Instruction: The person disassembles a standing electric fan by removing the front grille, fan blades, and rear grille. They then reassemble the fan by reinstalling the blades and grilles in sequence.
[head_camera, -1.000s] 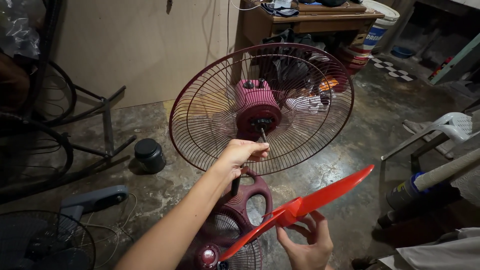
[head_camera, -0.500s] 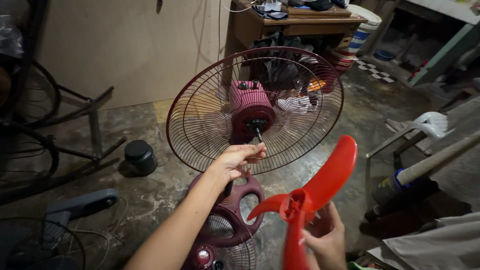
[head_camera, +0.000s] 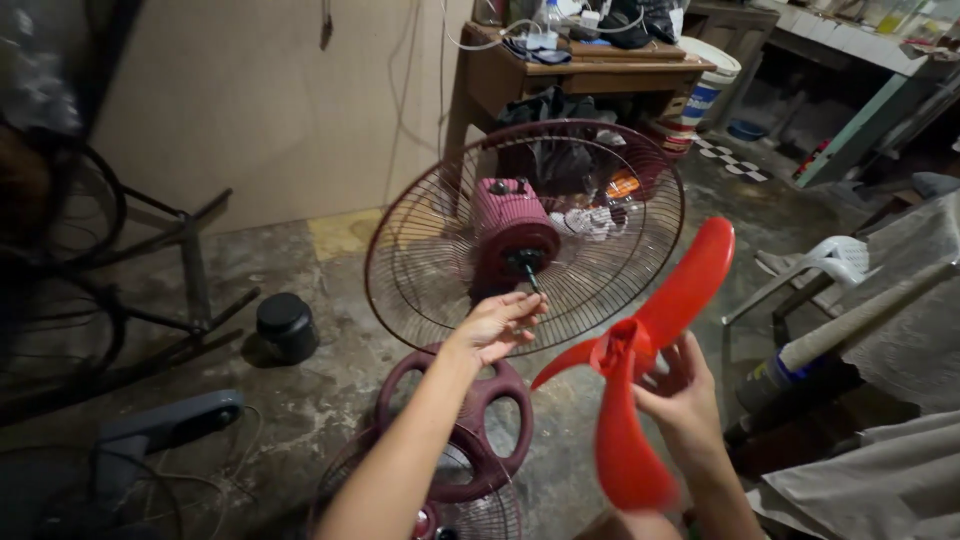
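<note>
A: Where is the red fan blade (head_camera: 640, 350)?

B: In the right hand (head_camera: 685, 400), low and right of centre, fingers closed about its hub, one blade pointing up, one down.

A: And the left hand (head_camera: 495, 325)?

B: Its fingertips pinch the motor shaft (head_camera: 528, 275) sticking out of the maroon motor housing (head_camera: 512, 232), in front of the rear wire guard (head_camera: 430, 250).

A: Around that?

B: The maroon fan base (head_camera: 470, 420) stands below on the concrete floor (head_camera: 330, 390). A black canister (head_camera: 287, 325) sits to the left, a wooden table (head_camera: 580, 70) behind.

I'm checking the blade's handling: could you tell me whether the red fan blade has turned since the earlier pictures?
Yes: the red fan blade turned from lying flat to upright beside the rear grille.
</note>
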